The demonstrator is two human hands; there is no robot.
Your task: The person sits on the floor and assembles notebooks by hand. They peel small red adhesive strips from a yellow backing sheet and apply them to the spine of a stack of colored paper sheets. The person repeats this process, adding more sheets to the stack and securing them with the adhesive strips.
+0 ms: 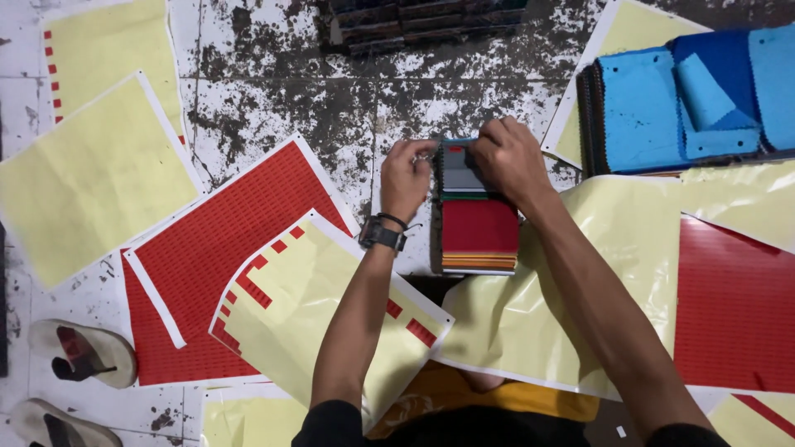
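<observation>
We look down at our two hands meeting over a stack of fabric swatches (479, 223) on the floor (281, 91), straight ahead of us. Its long axis runs away from us. Our left hand (406, 175) pinches the stack's far left corner; our right hand (512, 157) curls closed over the far right edge. Both sit equally close. Red sticker sheets (224, 223) and yellow backing sheets (91, 178) lie all around. What the fingertips press on the grey top swatch (458, 172) is hidden.

red label sheets (217, 240) | floor, left and right | pale-yellow emptied sheets (83, 178) around
</observation>
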